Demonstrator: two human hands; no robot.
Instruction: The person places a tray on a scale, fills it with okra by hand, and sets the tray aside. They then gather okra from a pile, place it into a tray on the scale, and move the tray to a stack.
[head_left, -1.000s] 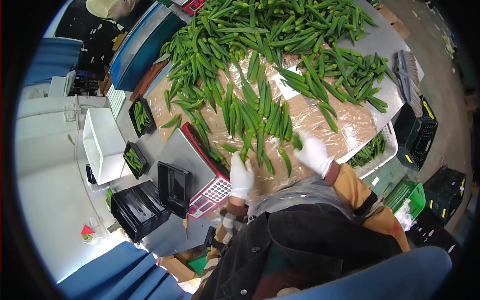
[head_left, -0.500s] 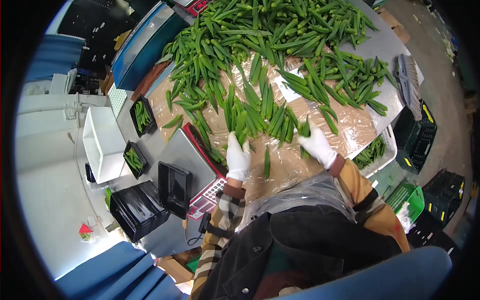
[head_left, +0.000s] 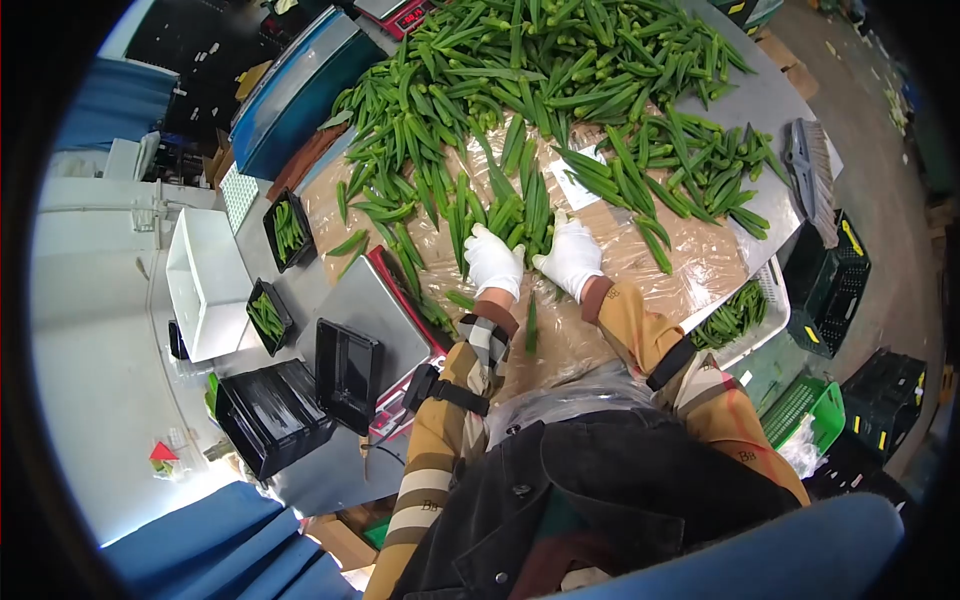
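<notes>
My left hand (head_left: pixel 494 262), in a white glove, lies at the near end of a bunch of okra (head_left: pixel 508 214), its fingers curled against the pods. Across from it, my white-gloved right hand (head_left: pixel 572 258) presses the same bunch from the right side, thumb toward the left hand. The pods between them point away from me, and the gloves partly cover them. A single okra pod (head_left: pixel 531 322) lies apart, just below the hands on the plastic-covered brown sheet (head_left: pixel 640 290).
A large okra heap (head_left: pixel 560 60) covers the table's far side. To the left are a scale (head_left: pixel 372 310), an upright black tray (head_left: pixel 347 375), stacked black trays (head_left: pixel 275 415) and two filled trays, one nearer (head_left: pixel 268 318). A brush (head_left: pixel 812 180) lies at the right edge.
Both hands have come together around the middle bunch. My right hand moved left and away from me; my left moved slightly right and up. The okra they held has joined the bunch.
</notes>
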